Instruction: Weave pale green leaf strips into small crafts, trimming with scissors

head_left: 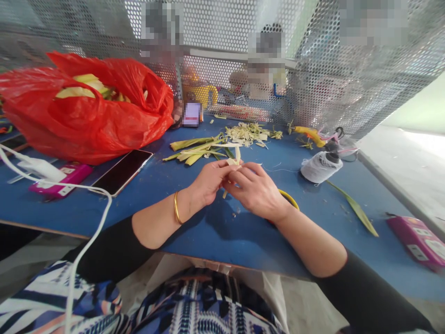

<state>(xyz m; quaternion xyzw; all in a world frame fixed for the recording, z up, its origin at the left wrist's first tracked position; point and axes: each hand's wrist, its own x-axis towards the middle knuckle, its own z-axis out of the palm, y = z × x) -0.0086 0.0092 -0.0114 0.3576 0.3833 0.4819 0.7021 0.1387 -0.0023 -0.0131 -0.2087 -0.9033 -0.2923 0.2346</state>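
The left hand [210,180] is closed to a pinch, thumb and fingers bent around a pale leaf strip [238,154], which stands up between the two hands, its upper end poking out past the fingertips. The right hand [255,189] meets it there, fingers curled over the same strip; how tightly each grips cannot be told, as the fingers overlap. Just beyond the hands lies a bunch of yellow-green leaves [194,149], and farther beyond, a heap of pale scraps [246,133]. To the right of the right hand, a cone of white thread [318,169] sits on the blue table [208,241], a fine loose thread [278,167] trailing from its side toward that hand. Nearer, a yellow curved edge [291,198] shows from behind the right wrist, while a single long leaf [359,213] lies well to its right. Left of the left hand rests a dark-screened phone [121,172]; past it, farther from the person, a red plastic bag [114,118] bulges open over more pale leaf pieces [85,88].
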